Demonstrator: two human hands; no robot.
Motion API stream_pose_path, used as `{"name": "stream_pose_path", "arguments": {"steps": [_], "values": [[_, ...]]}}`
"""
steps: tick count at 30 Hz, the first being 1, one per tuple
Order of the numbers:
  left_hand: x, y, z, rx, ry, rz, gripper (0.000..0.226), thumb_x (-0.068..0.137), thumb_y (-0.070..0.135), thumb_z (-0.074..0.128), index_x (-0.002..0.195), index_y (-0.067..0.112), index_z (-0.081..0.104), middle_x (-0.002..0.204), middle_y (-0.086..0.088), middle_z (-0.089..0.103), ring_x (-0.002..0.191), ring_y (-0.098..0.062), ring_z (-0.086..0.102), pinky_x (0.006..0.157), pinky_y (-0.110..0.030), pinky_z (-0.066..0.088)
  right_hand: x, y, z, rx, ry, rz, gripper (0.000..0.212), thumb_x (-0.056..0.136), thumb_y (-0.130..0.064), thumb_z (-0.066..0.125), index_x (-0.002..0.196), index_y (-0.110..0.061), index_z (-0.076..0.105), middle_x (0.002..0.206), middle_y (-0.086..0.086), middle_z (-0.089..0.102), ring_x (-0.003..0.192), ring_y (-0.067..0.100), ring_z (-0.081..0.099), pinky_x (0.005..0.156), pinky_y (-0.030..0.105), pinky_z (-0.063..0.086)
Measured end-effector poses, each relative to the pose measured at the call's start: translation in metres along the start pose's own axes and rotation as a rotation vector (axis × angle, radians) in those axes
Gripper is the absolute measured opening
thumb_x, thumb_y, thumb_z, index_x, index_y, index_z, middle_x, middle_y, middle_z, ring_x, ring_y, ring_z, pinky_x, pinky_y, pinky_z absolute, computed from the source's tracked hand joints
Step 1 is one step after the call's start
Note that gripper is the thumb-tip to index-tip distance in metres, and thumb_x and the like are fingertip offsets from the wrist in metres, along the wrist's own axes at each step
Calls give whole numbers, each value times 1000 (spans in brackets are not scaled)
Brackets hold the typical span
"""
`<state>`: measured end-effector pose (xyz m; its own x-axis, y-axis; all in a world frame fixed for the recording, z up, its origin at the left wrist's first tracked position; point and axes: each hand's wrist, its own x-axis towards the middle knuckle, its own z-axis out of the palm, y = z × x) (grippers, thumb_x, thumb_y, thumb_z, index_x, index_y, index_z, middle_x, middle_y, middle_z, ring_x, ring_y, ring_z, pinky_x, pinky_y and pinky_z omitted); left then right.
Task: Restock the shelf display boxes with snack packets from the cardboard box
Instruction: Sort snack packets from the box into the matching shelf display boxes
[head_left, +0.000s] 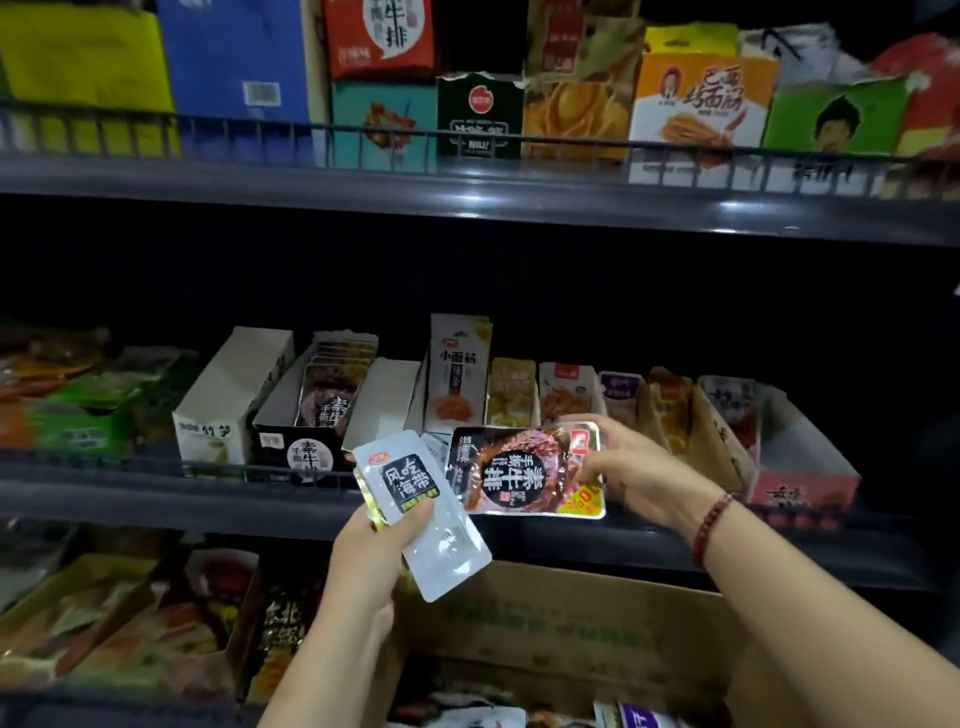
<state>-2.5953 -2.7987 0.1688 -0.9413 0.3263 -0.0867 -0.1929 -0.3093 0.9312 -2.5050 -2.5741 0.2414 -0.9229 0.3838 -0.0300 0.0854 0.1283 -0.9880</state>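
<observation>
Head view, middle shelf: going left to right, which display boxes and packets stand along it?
Green packets → white box → black box → tall white packet → yellow packet → purple packet → pink box.

arms: bare, sleeveless | right wrist: red beaded bracelet (711, 522)

This is a shop, in its snack aisle. Dark metal shelves (467, 202) with wire front rails (311, 136) run across the view in tiers. They carry rows of opened display boxes (228, 400) packed with printed snack packets (457, 379). A cardboard box (561, 629) of stock stands near, below the middle shelf.
</observation>
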Motion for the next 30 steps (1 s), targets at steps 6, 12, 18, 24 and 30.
{"name": "stream_pose_path", "arguments": {"steps": [6,12,18,24,30], "values": [[12,4,-8,19,59,8,14,83,3,72,91,14,69,91,-6,74,89,-28,69,85,-45,54,33,-16,-10,56,180,-19,51,81,15,49,122,-15,52,107,18,64,94,33,67,81,47,56],[16,9,-8,-24,-72,-58,17,84,4,70,100,12,69,94,-10,76,90,-30,70,85,-47,55,39,-30,9,-135,-42,54,44,86,10,51,122,-15,53,109,19,64,89,28,68,73,35,58],[20,14,-11,-151,-118,-61,20,85,-3,64,102,8,65,96,-13,75,80,-27,71,70,-39,55,57,-38,33,-110,-92,91,24,89,2,56,111,-10,57,97,13,68,84,22,67,75,31,56],[23,21,-21,-295,-142,-41,23,88,-1,59,106,12,64,97,-10,74,82,-25,69,75,-40,56,79,-43,73,231,31,158,12,93,-7,55,103,-3,62,86,8,66,70,17,63,50,24,54],[34,29,-49,-327,67,10,20,90,-1,59,102,14,63,98,-8,71,85,-26,67,81,-42,52,98,-42,107,98,-130,198,15,84,-12,67,93,-5,58,79,6,63,62,12,57,48,17,48]]}}
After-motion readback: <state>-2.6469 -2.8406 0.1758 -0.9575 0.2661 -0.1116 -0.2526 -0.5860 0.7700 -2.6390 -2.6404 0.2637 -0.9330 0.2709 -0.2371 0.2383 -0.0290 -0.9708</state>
